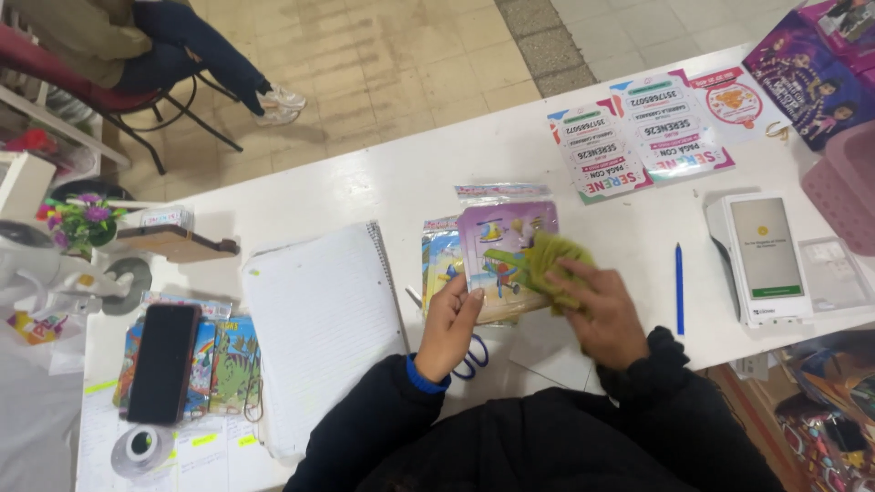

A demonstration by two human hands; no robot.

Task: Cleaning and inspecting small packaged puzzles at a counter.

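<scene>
left hand (448, 326) grips purple puzzle pack (504, 258) by its left edge, raised over the white surface (383, 182) | right hand (602, 308) presses what looks like a green cloth (550, 261) against the pack | spiral notebook (321, 319) just left

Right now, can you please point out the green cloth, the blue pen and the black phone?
green cloth (550, 258): head view, on its bunched middle, above the right hand.
blue pen (679, 276): head view, on the middle of its barrel.
black phone (164, 362): head view, on the middle of its dark screen.
</scene>
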